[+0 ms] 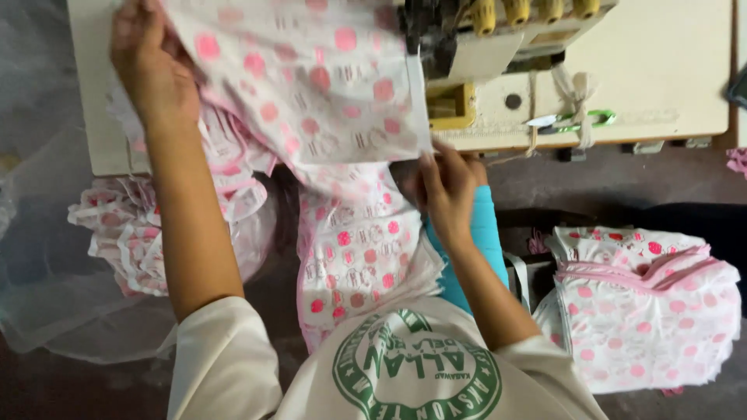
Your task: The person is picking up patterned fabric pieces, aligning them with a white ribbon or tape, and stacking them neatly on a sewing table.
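A white cloth piece with pink dots [327,78] lies spread on the sewing table [669,70] and hangs down over my lap. My left hand [152,66] grips its far left edge, up on the table. My right hand [445,187] pinches its near right corner at the table's front edge, just below the sewing machine [498,47]. The machine's needle area is partly hidden by the cloth.
A stack of the same dotted pieces [646,303] lies at my right. Another bundle of pink-trimmed pieces [156,225] hangs at the left under the table. Small green-handled scissors [580,119] are tied near the table's edge. Clear plastic [54,311] lies at the lower left.
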